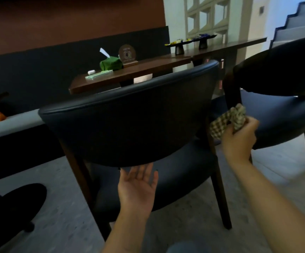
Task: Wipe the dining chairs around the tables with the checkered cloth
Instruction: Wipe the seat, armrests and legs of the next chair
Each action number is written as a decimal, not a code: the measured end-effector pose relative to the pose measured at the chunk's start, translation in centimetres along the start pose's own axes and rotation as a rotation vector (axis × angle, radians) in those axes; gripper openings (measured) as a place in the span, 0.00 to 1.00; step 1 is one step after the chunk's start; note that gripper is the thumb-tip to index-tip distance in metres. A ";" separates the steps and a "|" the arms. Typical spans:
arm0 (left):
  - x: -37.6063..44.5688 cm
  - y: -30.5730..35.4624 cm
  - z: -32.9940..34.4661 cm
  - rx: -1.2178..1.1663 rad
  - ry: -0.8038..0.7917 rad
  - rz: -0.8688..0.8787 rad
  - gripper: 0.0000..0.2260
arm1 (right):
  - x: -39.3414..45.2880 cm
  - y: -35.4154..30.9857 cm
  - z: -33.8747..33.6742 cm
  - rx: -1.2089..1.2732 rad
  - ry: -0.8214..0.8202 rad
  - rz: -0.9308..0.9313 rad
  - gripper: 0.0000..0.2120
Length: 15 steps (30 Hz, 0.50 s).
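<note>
Checkered cloth [228,121] bunched up in the right hand [239,137], beside the dark dining chair [129,114].
Left hand [137,187] held flat-open under the backrest; a tissue poking out of the green tissue box [110,63].

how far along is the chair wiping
Done: nothing shows as wiped; no chair looks visibly cleaner. In hand: the right hand grips the bunched cloth beside the near chair, by its right back post; the left hand is open below the backrest. Left: probably this chair, and the second chair.
</note>
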State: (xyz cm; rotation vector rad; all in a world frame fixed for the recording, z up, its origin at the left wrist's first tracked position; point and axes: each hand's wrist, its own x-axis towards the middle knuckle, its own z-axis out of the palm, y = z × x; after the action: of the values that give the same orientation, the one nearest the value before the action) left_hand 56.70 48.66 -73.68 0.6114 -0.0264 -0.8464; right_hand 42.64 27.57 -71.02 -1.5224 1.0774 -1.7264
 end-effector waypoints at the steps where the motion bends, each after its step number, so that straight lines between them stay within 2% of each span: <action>1: 0.3 -0.2 0.0 0.005 -0.005 -0.010 0.26 | 1.5 0.4 0.4 -0.060 -0.027 0.003 0.13; 4: 0.9 -0.8 0.4 -0.004 -0.005 -0.029 0.29 | 5.0 1.4 2.4 -0.247 -0.119 -0.042 0.10; 8: 1.2 -1.2 0.8 -0.027 0.003 -0.019 0.32 | 6.5 1.9 5.1 -0.366 -0.218 -0.079 0.11; 10: 1.3 -1.2 0.7 -0.016 0.003 -0.017 0.32 | 7.1 1.9 6.3 -0.316 -0.269 0.001 0.13; 15: 1.4 -0.9 0.1 0.019 -0.029 -0.023 0.31 | 10.1 1.5 8.0 -0.178 -0.206 0.333 0.13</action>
State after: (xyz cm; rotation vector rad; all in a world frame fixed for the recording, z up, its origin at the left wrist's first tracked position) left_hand 56.98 47.20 -74.33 0.6184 -0.0535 -0.8785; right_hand 48.65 16.81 -67.07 -1.4880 1.3164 -1.2500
